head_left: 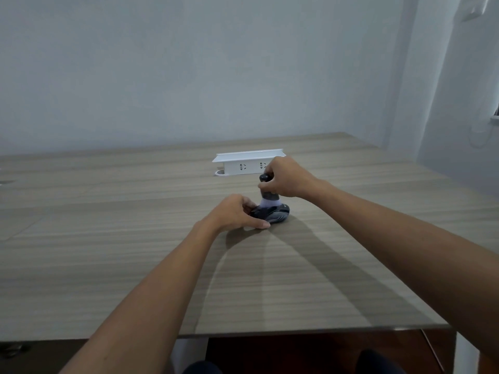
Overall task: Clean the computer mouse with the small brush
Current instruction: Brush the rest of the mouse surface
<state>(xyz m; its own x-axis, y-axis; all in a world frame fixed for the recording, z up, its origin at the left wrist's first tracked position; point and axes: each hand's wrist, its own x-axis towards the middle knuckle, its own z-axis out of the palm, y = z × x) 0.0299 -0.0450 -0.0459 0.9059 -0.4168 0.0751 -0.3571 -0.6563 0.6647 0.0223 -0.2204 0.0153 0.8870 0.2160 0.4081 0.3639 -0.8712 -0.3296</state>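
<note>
White socket box (247, 164) behind right hand (286, 179), brush (270, 195) on mouse (272, 213)

You have no readable text, brand, number or label anywhere in this view. The white power strip (249, 164) at twelve o'clock from the mouse (272, 213) shows only socket slots, and the pale streaks on the mouse's dark shell are too blurred to read as lettering.

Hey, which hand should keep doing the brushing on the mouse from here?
The right hand. It grips the small brush upright, bristles touching the top of the computer mouse. The left hand holds the mouse's near side against the table.
</note>
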